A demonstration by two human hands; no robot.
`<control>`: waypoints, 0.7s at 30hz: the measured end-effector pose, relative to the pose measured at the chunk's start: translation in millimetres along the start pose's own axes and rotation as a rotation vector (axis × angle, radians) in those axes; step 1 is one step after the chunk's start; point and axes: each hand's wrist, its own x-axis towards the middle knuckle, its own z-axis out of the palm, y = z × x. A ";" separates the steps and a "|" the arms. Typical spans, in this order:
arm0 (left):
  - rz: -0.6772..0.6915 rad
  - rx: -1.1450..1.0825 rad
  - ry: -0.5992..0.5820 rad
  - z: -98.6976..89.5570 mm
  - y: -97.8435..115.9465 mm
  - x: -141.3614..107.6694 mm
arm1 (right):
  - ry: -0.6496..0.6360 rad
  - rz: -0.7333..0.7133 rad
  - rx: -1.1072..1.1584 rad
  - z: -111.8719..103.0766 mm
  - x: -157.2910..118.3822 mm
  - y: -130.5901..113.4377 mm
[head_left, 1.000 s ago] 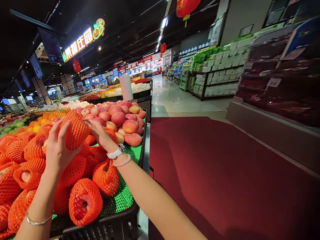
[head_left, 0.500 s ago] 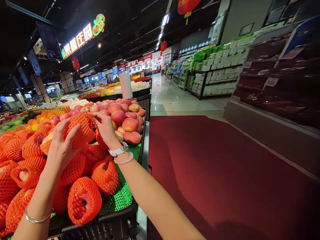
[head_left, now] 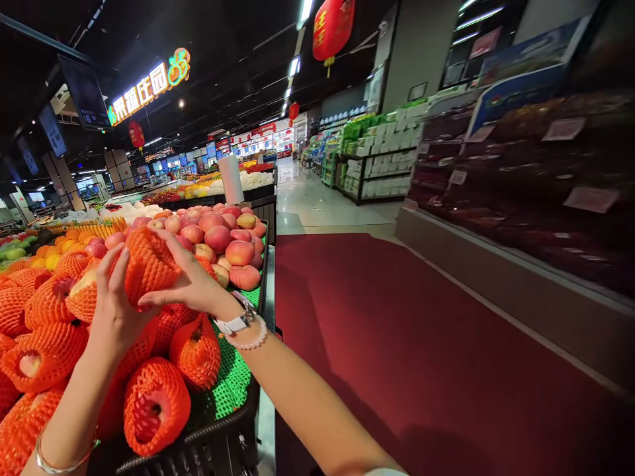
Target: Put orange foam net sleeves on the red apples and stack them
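Observation:
An apple in an orange foam net (head_left: 149, 261) is raised between my two hands above the fruit display; the net hides most of the fruit. Its left side rests against the closed fingers of my left hand (head_left: 116, 307), which wears a silver bangle. My right hand (head_left: 191, 281), with a white watch and a beaded bracelet, wraps it from the right, thumb below and fingers behind. Below lie several more netted apples (head_left: 157, 406), one showing its stem hollow at the front corner. Beyond my right hand sit loose, bare red fruits (head_left: 241, 252).
A black crate rim (head_left: 223, 423) with a green mesh liner (head_left: 231, 383) borders the display. A roll of plastic bags (head_left: 231, 180) stands behind. Red carpet (head_left: 357, 330) covers the floor on the right, beside shelves of packaged goods (head_left: 510, 172).
My right hand has turned and now wraps the netted apple with its thumb underneath, where before its fingers pinched the net's edge. The view has swung slightly to the right.

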 end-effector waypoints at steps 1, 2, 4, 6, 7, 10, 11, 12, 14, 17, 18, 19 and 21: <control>0.013 -0.051 -0.074 -1.1 1.6 0.6 | 0.028 0.018 -0.052 -5.3 -5.8 -3.3; 0.014 -0.108 -0.159 -3.1 2.7 1.3 | 0.058 0.048 -0.101 -13.5 -12.3 -5.0; -0.022 -0.209 -0.287 -9.3 4.7 3.3 | 0.109 0.137 -0.174 -38.3 -27.1 -3.6; -0.060 -0.257 -0.275 -16.6 7.2 5.3 | 0.128 0.230 -0.220 -69.4 -44.0 4.0; -0.064 -0.258 -0.241 -19.9 8.7 6.2 | 0.113 0.270 -0.246 -84.3 -53.0 9.2; -0.038 -0.218 -0.159 -25.0 12.1 8.1 | -0.021 0.377 -0.274 -111.9 -80.4 26.6; -0.028 -0.198 -0.152 -24.5 12.2 8.9 | -0.062 0.390 -0.292 -113.3 -88.8 32.0; -0.019 -0.174 -0.154 -23.1 11.7 9.7 | -0.096 0.392 -0.320 -110.9 -96.5 36.7; 0.006 -0.119 -0.161 -18.7 9.1 11.3 | -0.140 0.390 -0.356 -98.8 -108.3 44.1; 0.007 -0.105 -0.134 -18.3 7.0 8.5 | -0.175 0.418 -0.328 -79.1 -115.0 49.5; -0.024 -0.131 -0.109 -22.8 9.0 4.6 | -0.184 0.436 -0.323 -75.4 -114.7 49.9; -0.071 -0.166 -0.078 -30.3 12.9 -1.2 | -0.193 0.458 -0.326 -73.5 -113.7 49.6; -0.175 -0.202 -0.030 -54.0 26.7 -17.8 | -0.224 0.510 -0.348 -74.0 -111.4 48.4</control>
